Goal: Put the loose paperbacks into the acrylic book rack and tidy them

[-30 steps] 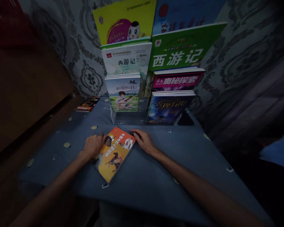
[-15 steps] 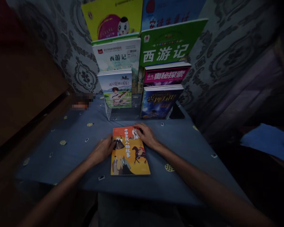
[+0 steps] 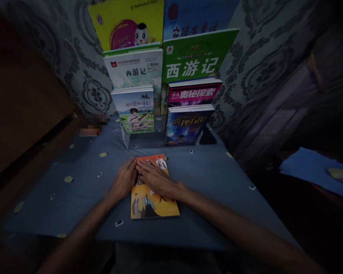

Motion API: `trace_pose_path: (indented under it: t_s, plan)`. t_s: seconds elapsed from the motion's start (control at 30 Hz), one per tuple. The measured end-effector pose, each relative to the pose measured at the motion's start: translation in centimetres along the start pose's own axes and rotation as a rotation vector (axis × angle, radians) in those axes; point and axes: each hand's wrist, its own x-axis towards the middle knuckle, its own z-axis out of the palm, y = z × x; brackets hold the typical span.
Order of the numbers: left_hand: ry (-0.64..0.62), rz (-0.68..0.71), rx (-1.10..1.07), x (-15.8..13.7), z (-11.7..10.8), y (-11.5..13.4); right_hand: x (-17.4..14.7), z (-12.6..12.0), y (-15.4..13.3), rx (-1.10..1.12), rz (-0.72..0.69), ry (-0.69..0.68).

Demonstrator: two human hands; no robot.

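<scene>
An orange and yellow book [image 3: 156, 209] with figures on its cover lies closed on the blue tablecloth [image 3: 87, 201], near the table's front edge. My right hand [image 3: 156, 177] rests flat across the upper part of the cover, fingers stretched toward the left edge, hiding most of the title. Along that left edge lies my left hand [image 3: 125, 177], its fingers extended and its fingertips close to those of my right hand. Neither hand is wrapped round anything.
Behind the book stands a clear display rack [image 3: 126, 139] with several books in tiers, among them a green book [image 3: 198, 57] and a blue book [image 3: 185, 127]. A black object [image 3: 208, 136] sits beside the rack. Blue cloth [image 3: 314, 169] lies off to the right.
My right hand has moved left from the book's upper right corner and now lies over the cover. My left hand stays at the left edge, its fingers now straighter. The view has shifted slightly.
</scene>
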Motion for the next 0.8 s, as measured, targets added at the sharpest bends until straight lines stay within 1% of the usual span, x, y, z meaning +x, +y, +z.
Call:
trace_pose_path:
  t_s: [0.13, 0.27, 0.4, 0.5, 0.57, 0.63, 0.7, 0.77, 0.8]
  plan:
    - [-0.014, -0.02, -0.028, -0.1, 0.2, -0.3, 0.5, 0.5, -0.8, -0.019, 0.053, -0.047]
    - [-0.053, -0.04, -0.008, 0.0, -0.4, 0.1, 0.0, 0.1, -0.7, -0.042, 0.096, -0.01]
    - [-0.072, -0.048, 0.003, -0.1, -0.6, 0.3, -1.4, -0.7, -0.1, -0.044, 0.16, 0.051]
    - [-0.069, -0.044, 0.011, -0.1, -0.5, 0.1, -2.5, -1.8, 0.4, -0.057, 0.239, 0.067]
    - [-0.092, -0.055, 0.024, 0.2, -0.8, 0.3, -3.0, -2.5, 0.5, -0.06, 0.293, 0.07]
    - [-0.131, -0.076, 0.05, 0.8, -1.7, 1.0, -3.4, -2.9, 0.6, -0.049, 0.341, 0.079]
    - [-0.168, -0.074, 0.059, 1.2, -3.1, 2.6, -3.6, -2.8, 0.7, -0.028, 0.367, 0.091]
    - [-0.213, -0.017, -0.021, 1.1, -4.7, 4.8, -3.8, -2.4, 1.1, -0.006, 0.367, 0.111]
    - [-0.268, 0.027, -0.123, 0.8, -5.3, 5.9, -3.9, -2.1, 1.3, 0.003, 0.359, 0.13]
